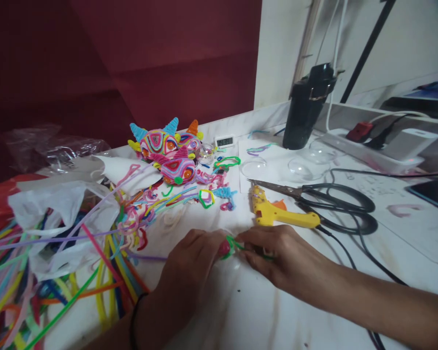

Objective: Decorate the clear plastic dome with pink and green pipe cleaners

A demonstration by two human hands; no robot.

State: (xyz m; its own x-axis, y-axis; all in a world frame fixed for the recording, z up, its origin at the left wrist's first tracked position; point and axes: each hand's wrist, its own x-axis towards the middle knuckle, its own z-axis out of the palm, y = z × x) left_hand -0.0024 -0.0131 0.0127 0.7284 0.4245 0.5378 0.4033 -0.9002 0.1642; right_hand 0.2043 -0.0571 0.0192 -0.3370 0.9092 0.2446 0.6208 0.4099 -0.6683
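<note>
Low over the near middle of the table, my two hands meet at a small workpiece. With its fingers curled, my left hand (190, 262) grips what looks like a clear plastic dome (236, 262), mostly hidden by the fingers. A red-pink patch (224, 248) shows at the left fingertips. My right hand (281, 253) pinches a green pipe cleaner (233, 241), which bends around beside the red patch; its tail runs under the right fingers. Just beyond the right hand lies a yellow glue gun (284, 214), with black-handled scissors (324, 197) against it.
Loose pipe cleaners (62, 291) and white plastic wrapping (65, 209) crowd the left. Finished colourful pipe-cleaner animal heads (168, 150) stand at the back. Clear domes (255, 167), a black tumbler (306, 112), a power strip (372, 146) and a phone (432, 192) occupy the right. Black cables (372, 262) cross there.
</note>
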